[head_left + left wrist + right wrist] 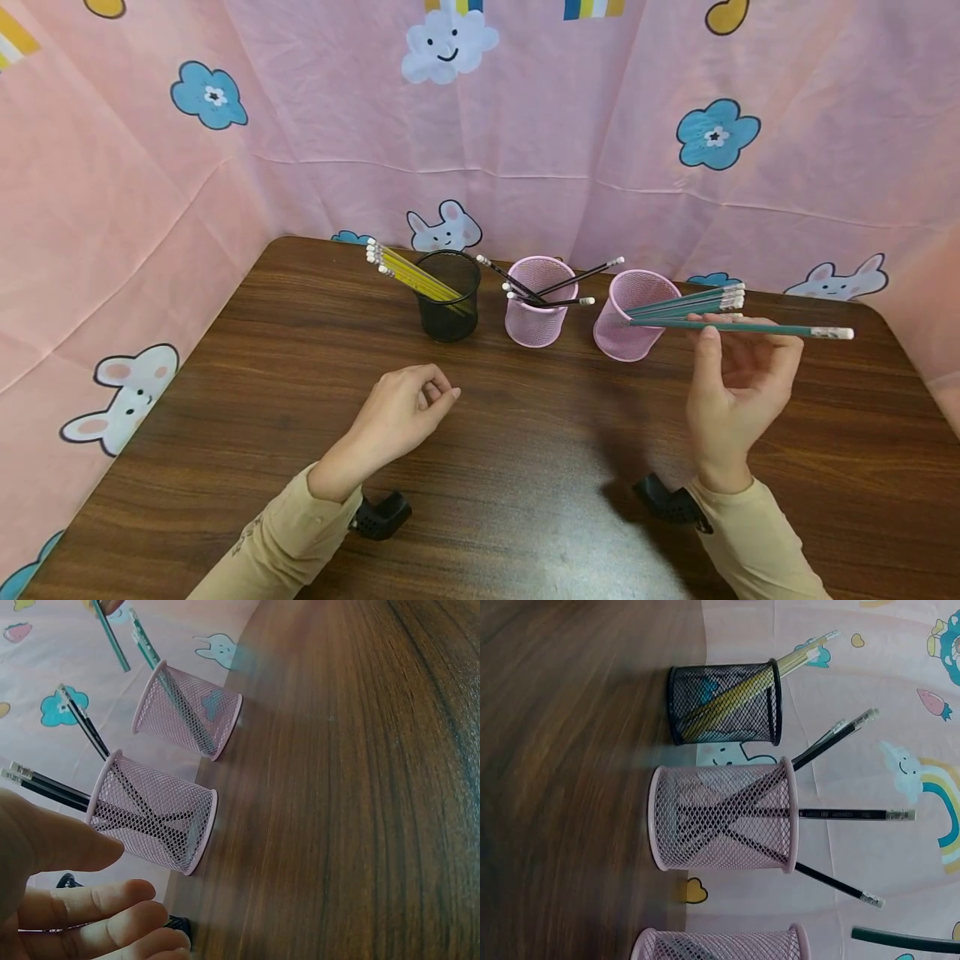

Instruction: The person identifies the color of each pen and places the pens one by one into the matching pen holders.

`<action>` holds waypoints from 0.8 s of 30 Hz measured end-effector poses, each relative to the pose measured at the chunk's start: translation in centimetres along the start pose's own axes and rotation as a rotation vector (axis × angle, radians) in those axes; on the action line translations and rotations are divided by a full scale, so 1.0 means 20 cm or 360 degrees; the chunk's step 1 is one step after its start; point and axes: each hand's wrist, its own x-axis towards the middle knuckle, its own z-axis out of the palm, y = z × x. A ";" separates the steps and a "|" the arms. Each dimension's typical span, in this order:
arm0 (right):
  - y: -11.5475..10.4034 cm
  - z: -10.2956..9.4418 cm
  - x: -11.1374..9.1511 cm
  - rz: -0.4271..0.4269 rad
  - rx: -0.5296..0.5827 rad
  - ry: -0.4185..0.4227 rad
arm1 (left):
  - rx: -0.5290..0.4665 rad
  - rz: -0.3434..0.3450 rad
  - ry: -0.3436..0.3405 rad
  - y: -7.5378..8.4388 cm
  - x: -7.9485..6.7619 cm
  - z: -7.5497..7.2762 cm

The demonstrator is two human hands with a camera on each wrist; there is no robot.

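My right hand [742,383] pinches a teal pencil [757,327] between thumb and fingers, its white eraser end pointing right. The pencil's other end overlaps the rim of the right pink mesh cup [626,337], and in the left wrist view it hangs above that cup. Several more teal pencils [693,302] lean to the right out of this cup. My left hand [405,408] hovers over the table with loosely bent fingers and holds nothing. Nearest to it are the black mesh cup [447,321] and the middle pink mesh cup [534,327].
Yellow pencils [416,273] lean left out of the black cup. In the middle cup, several black pencils [581,275] spread in different directions. All three cups stand in a row on the brown wooden table [510,467], before a pink patterned cloth [525,125].
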 end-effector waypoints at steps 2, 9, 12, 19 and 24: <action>0.00 0.00 0.01 -0.0003 -0.0039 0.0001 | 0.0003 0.0001 0.0005 0.00 0.00 0.00; 0.03 -0.02 0.00 0.0057 -0.0225 -0.0077 | -0.0003 0.0005 0.0002 0.00 -0.01 0.00; 0.04 -0.04 0.00 0.0103 -0.0407 -0.0144 | -0.0001 -0.0001 0.0005 0.00 -0.01 0.00; 0.08 -0.05 0.00 0.0129 -0.0827 -0.0340 | 0.0006 0.0008 0.0021 -0.01 -0.01 0.00; 0.10 -0.06 0.01 0.0174 -0.0961 -0.0403 | 0.0000 0.0017 0.0024 -0.01 -0.01 0.00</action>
